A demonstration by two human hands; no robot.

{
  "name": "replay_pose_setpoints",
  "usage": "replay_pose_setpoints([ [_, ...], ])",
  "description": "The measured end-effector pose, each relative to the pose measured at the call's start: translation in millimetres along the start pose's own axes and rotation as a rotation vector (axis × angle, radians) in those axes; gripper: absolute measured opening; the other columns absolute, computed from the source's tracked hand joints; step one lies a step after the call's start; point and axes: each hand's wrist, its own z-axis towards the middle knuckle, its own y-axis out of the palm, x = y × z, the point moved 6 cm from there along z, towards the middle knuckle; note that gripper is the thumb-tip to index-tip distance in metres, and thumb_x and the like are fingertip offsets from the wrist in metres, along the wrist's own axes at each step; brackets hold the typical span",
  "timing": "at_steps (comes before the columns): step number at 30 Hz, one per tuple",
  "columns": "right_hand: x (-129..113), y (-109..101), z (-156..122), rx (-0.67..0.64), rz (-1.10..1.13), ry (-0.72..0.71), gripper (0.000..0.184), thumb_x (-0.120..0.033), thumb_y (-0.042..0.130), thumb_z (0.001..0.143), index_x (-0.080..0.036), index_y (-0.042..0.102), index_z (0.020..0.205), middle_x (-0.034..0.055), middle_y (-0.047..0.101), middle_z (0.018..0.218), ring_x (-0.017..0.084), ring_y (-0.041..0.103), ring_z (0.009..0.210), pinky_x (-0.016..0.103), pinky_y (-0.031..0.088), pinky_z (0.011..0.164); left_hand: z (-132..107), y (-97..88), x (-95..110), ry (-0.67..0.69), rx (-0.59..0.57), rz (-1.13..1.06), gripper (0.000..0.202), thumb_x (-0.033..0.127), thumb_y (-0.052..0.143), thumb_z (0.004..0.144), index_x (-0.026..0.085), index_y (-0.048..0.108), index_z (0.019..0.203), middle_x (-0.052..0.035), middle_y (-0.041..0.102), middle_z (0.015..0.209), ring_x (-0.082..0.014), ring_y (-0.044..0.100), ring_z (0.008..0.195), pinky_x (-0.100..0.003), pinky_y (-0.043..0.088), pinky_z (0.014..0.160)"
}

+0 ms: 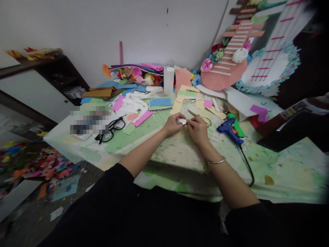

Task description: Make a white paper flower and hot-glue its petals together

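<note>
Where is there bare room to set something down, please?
Largely bare green-and-white tablecloth lies between the black-framed glasses and your left forearm; another patch, stained, right of the black cord on the blue glue gun. Coloured paper crowds the far side.

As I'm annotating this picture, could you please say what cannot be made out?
In the head view:
White piece: partly covered by the left hand, too small.
Scissors: middle hidden behind the right hand.
Blue-trimmed guitar: neck cut off by upper edge.
Item beside glasses: pixelated.
</note>
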Motion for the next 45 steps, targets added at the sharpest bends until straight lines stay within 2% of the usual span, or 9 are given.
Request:
replay_pose_setpoints([
  [7,-3,0,0,0.013,0.015,-0.004,0.024,-0.019,0.05,0.088,-0.015,0.073,0.085,0.0077,0.06,0.078,0.016,0.053,0.071,0.028,0.044,0.064,0,-2.4,-1,-0.058,-0.011,-0.029,0.022,0.017,0.063,0.065,0.014,0.063,0.087,-0.0027,0.065,0.082,-0.0156,0.059,0.077,-0.026,0.044,0.073],
  [15,-14,-10,7,-0.015,0.082,-0.026,0.022,-0.016,0.051,0.088,-0.018,0.073,0.087,0.0062,0.061,0.076,0.013,0.056,0.067,0.025,0.047,0.06,-8,-6.4,2,-0.158,0.0,-0.099,0.019,0.018,0.06,0.067,0.013,0.062,0.085,-0.003,0.064,0.077,-0.0148,0.058,0.07,-0.024,0.044,0.064],
  [18,-15,-11,16,-0.053,0.177,-0.038,0.02,-0.015,0.052,0.088,-0.016,0.072,0.088,0.0065,0.061,0.076,0.013,0.056,0.067,0.024,0.047,0.06,-9,-11.1,7,-0.182,0.034,-0.109,0.021,0.016,0.061,0.066,0.014,0.061,0.087,-0.0034,0.063,0.082,-0.0156,0.058,0.076,-0.025,0.044,0.07],
  [22,-12,-6,27,-0.097,0.199,-0.058,0.02,-0.015,0.052,0.088,-0.016,0.072,0.086,0.0069,0.062,0.078,0.013,0.057,0.067,0.024,0.046,0.06,-6,-16.0,2,-0.288,0.087,-0.258,0.028,0.018,0.064,0.064,0.015,0.057,0.091,-0.0024,0.059,0.083,-0.0144,0.057,0.074,-0.024,0.044,0.066],
  [28,-8,0,30,-0.122,0.171,-0.065,0.021,-0.016,0.051,0.089,-0.017,0.072,0.087,0.0067,0.062,0.078,0.013,0.057,0.068,0.023,0.046,0.06,-3,-15.1,-7,-0.394,0.09,-0.365,0.03,0.016,0.066,0.061,0.014,0.056,0.089,-0.0009,0.058,0.081,-0.0124,0.056,0.071,-0.022,0.043,0.064],
  [39,-14,-7,14,-0.074,0.072,-0.059,0.025,-0.019,0.047,0.092,-0.019,0.071,0.088,0.007,0.063,0.079,0.014,0.056,0.069,0.025,0.048,0.063,-6,-9.3,-6,-0.327,0.019,-0.351,0.026,0.014,0.064,0.06,0.017,0.057,0.085,-0.0003,0.058,0.08,-0.0126,0.055,0.072,-0.023,0.043,0.066],
  [45,-19,-6,12,-0.025,0.033,-0.141,0.021,-0.016,0.049,0.091,-0.017,0.07,0.089,0.0083,0.064,0.08,0.015,0.057,0.072,0.027,0.048,0.065,-7,-8.8,-11,-0.342,0.024,-0.405,0.028,0.014,0.067,0.06,0.016,0.057,0.086,-0.0005,0.058,0.081,-0.0126,0.055,0.074,-0.023,0.042,0.066],
])
